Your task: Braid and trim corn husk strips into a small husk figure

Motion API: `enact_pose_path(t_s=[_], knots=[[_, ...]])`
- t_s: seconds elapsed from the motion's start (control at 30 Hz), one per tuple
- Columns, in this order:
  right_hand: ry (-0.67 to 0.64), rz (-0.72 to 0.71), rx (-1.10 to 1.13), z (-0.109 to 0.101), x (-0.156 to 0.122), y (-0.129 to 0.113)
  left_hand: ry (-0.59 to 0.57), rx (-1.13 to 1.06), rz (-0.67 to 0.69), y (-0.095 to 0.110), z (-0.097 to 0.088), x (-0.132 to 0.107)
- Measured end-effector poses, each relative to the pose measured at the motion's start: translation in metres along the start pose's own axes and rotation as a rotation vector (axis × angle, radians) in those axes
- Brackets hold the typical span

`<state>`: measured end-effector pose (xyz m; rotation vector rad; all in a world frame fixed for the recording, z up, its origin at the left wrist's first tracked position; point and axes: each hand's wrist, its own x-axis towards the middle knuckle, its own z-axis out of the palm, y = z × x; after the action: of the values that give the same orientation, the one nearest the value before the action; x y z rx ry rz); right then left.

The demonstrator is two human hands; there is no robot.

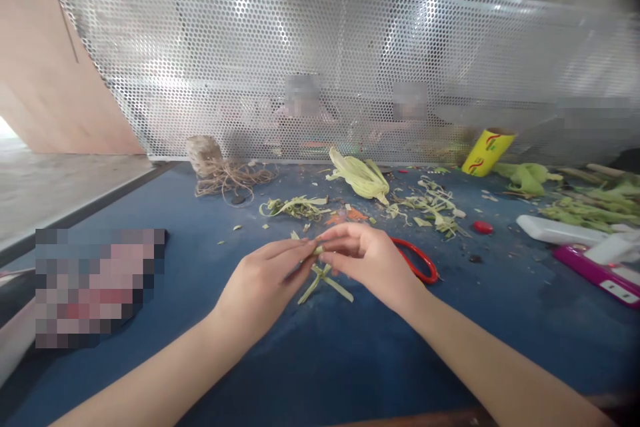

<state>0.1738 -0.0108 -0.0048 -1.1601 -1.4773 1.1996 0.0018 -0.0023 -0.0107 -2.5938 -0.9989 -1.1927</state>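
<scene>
My left hand (263, 283) and my right hand (367, 257) meet over the blue table (350, 360), fingertips pinched together on a small bundle of pale green husk strips (323, 278). The strips hang down from the pinch and splay onto the table below. Behind my right hand lies a red ring (419, 261), partly hidden by it.
Further back lie shredded husk scraps (295, 207), a whole corn husk (361, 177), more scraps (433, 207), a tangle of twine (227, 177), a red cap (483, 227) and a yellow roll (487, 152). White and pink tools (595, 250) sit right. A perforated metal screen (320, 67) closes the far edge.
</scene>
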Motion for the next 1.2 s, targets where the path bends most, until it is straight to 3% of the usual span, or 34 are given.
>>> enact_pose_path(t_s=[0.33, 0.47, 0.57, 0.67, 0.77, 0.83, 0.93, 1.03, 1.2], knots=[[0.021, 0.067, 0.106, 0.009, 0.023, -0.006, 0.051, 0.183, 0.074, -0.014, 0.001, 0.008], [0.042, -0.072, -0.027, 0.009, 0.025, -0.011, 0.025, 0.214, 0.045, -0.014, -0.001, 0.011], [0.071, -0.188, -0.166, 0.004, 0.025, -0.011, -0.107, 0.115, -0.185, -0.014, -0.006, 0.015], [0.118, -0.2, -0.293, -0.005, 0.026, -0.006, -0.347, -0.05, -0.437, -0.02, -0.009, 0.017], [0.078, -0.102, -0.284, -0.011, 0.027, 0.002, -0.512, -0.191, -0.501, -0.025, -0.005, 0.016], [0.024, -0.033, -0.227, -0.012, 0.026, 0.007, -0.548, -0.217, -0.493, -0.023, -0.002, 0.015], [-0.004, 0.033, -0.145, -0.01, 0.024, 0.011, -0.486, -0.194, -0.47, -0.016, -0.002, 0.013], [0.014, 0.055, -0.027, -0.009, 0.021, 0.009, -0.334, -0.166, -0.382, -0.01, -0.006, 0.011], [0.014, -0.085, 0.074, -0.008, 0.015, -0.002, -0.074, -0.131, 0.052, -0.008, -0.012, 0.004]])
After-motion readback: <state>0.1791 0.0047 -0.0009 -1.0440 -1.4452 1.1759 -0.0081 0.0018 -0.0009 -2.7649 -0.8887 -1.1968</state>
